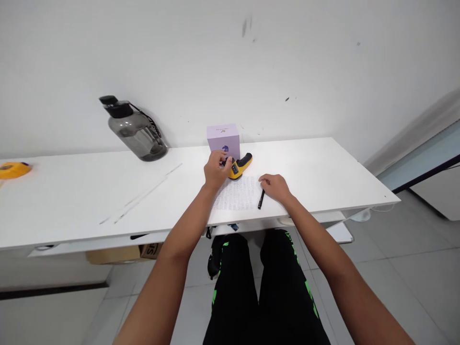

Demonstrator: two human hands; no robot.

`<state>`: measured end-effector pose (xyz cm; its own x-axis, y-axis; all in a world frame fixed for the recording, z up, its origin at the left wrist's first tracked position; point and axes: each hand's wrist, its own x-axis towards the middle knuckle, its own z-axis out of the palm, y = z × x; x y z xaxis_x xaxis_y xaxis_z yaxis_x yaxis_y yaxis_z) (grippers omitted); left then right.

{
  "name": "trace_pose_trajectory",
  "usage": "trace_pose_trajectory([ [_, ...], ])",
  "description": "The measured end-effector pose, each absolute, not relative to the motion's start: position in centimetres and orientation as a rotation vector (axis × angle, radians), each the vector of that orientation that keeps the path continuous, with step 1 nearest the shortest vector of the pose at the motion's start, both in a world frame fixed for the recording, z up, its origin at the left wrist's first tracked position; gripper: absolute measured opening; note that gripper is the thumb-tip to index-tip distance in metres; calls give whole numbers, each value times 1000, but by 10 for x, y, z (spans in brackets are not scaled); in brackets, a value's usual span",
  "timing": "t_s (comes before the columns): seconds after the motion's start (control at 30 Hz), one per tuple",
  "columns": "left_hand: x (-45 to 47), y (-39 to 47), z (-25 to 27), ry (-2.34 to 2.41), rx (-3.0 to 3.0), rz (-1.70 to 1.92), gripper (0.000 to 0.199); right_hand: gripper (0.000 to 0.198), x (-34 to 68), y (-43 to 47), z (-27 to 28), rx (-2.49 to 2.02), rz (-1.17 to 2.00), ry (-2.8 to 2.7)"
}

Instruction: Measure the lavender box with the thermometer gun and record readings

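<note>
The yellow device [236, 169], pinched by the left hand [216, 167], could be tipped by loose grip; right hand [273, 186] closure cannot be told

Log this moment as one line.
left hand: touching yellow-black tool | right hand: at black pen | purple box: behind tool | written sheet: near both hands

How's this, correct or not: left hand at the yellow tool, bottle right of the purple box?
Not quite: in the head view, the bottle stands left of the purple box. The left hand is indeed at the yellow tool.
</note>
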<state>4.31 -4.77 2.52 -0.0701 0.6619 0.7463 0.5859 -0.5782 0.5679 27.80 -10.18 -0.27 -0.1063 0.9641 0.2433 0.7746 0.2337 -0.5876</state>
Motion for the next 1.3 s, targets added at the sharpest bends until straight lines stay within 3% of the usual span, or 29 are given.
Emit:
trace_pose_trajectory([
  [0.4, 44, -44, 10, 1365, 2066, 1426, 34, 22, 264, -139, 8, -1072, 906, -1646],
  [0.6, 50, -50, 18, 1394, 1930, 1511, 23, 53, 257, -146, 14, -1296, 1003, -1516],
  [0.77, 53, -50, 23, 1432, 1832, 1466, 17, 62, 252, -139, 12, -1291, 1050, -1594],
  [0.87, 55, -47, 21, 1329, 1844, 1457, 28, 67, 250, -137, 11, -1385, 975, -1480],
  [1.07, 57, -46, 24, 1280, 2087, 1192, 34, 52, 245, -138, 15, -1546, 921, -1463],
  [1.3, 58, -50, 25, 1277, 2119, 1198, 37, 40, 243, -137, 14, -1537, 834, -1490],
])
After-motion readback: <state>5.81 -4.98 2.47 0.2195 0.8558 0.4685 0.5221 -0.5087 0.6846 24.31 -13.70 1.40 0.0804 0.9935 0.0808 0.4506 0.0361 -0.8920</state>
